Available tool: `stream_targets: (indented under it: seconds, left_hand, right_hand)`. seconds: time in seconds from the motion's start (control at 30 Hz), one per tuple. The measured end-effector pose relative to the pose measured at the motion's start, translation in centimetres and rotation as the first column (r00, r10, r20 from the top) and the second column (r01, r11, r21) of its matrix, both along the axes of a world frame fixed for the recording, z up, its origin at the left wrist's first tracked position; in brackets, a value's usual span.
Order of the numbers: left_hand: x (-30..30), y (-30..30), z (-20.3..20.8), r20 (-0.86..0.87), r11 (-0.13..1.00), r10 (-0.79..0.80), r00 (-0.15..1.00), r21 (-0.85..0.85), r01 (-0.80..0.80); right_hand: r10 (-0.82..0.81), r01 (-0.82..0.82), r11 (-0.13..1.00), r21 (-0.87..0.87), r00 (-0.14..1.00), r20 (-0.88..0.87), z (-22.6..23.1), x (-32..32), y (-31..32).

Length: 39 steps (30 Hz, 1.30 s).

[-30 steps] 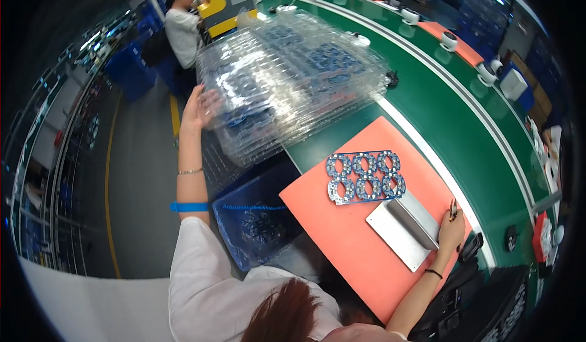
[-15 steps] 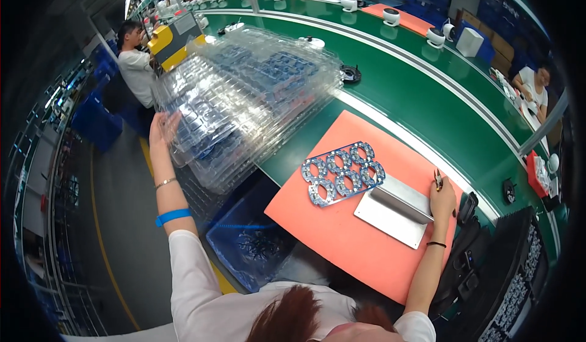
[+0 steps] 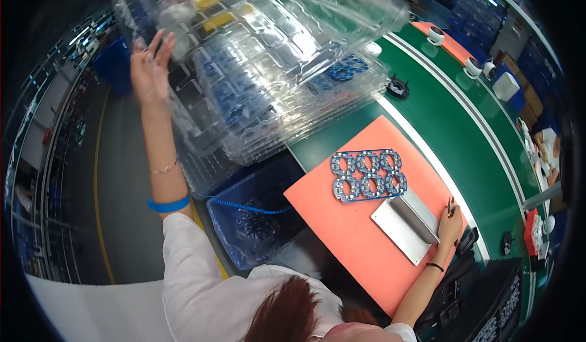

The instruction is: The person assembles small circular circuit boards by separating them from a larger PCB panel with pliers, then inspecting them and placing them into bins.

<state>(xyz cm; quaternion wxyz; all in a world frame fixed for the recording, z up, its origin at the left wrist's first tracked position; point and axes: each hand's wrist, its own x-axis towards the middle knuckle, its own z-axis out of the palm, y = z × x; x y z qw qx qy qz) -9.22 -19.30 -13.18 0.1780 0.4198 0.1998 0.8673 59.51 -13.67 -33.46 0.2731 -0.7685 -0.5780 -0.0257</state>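
My left hand is raised at the left edge of a clear plastic tray, its fingers curled over the rim. That tray is tilted up and blurred above a stack of similar trays with blue circuit boards in them. My right hand rests at the right side of an orange mat, closed on small pliers whose tips poke out. Beside it is an L-shaped metal bracket. A blue panel of joined ring-shaped circuit boards lies on the mat, touching the bracket's far end.
Below the tray stack stands a blue bin with dark scraps and a coiled blue cord. A green conveyor runs past the mat, carrying a black round part and white devices. Black racks stand at the lower right.
My left hand has moved up, raising the top clear tray off the stack. My right hand still holds the pliers by the bracket. The view has turned somewhat.
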Motion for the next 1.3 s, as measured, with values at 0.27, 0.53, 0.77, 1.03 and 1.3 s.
stream_targets:
  seconds: [0.27, 0.53, 0.77, 1.03, 1.3]
  left_hand:
    - [-0.5, -17.6, -6.3, 0.262, 0.915, 0.252, 0.931, 0.25, -0.318]
    - [-9.7, -28.0, -18.7, 0.439, 0.948, 0.154, 0.885, 0.188, -0.258]
    - [-13.3, -29.2, -27.6, 0.629, 0.878, 0.427, 0.649, -0.119, -0.463]
    - [-15.2, -21.8, -35.7, 0.802, 0.951, 0.187, 0.568, -0.001, -0.311]
    - [-16.9, -7.5, -43.8, 0.87, 0.984, 0.027, 0.492, 0.065, -0.168]
  right_hand:
    - [0.019, -0.019, 1.0, 0.023, 1.0, -0.003, -0.3, -0.1, -0.9]
    - [0.022, -0.023, 0.999, 0.047, 1.0, 0.016, -0.3, -1.3, -2.8]
    - [0.03, -0.032, 0.998, 0.05, 0.999, 0.042, -1.8, -1.4, -3.2]
    - [0.045, -0.048, 0.995, 0.088, 0.998, 0.036, -3.9, -3.0, -3.3]
    - [0.052, -0.059, 0.988, 0.139, 0.997, 0.058, -5.6, -3.2, -2.4]
